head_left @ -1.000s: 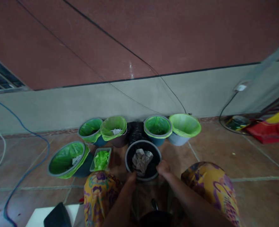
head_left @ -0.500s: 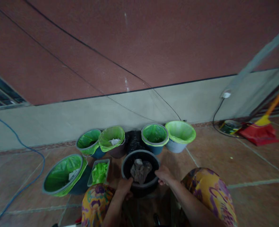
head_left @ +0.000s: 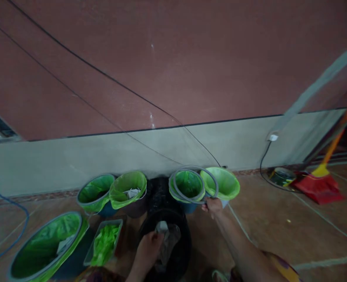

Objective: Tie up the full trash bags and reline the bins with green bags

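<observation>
My right hand (head_left: pixel 213 206) is closed on a thin grey ring (head_left: pixel 217 184), the rim from the black bin. The ring is raised in front of two lined buckets at the wall. Below, the black bin (head_left: pixel 183 254) stands between my legs with its top bare. Over its opening is my left hand (head_left: pixel 149 248), fingers curled against a crumpled greyish plastic bag (head_left: pixel 171 241); the grip is partly hidden. A whitish piece shows at the top of the bag.
Green-lined buckets (head_left: pixel 128 188) stand along the wall, with a larger lined bin (head_left: pixel 82 250) at left. A tray (head_left: pixel 118 235) holds bright green bags (head_left: pixel 104 244). A black plastic bag (head_left: pixel 161 192) lies behind the black bin. To the right are a red dustpan (head_left: pixel 320 190) and a cable (head_left: pixel 263 164).
The grey rim has come off the black bin and moved up and right in my right hand. My left hand has shifted from the rim to the crumpled bag. The view has tilted up.
</observation>
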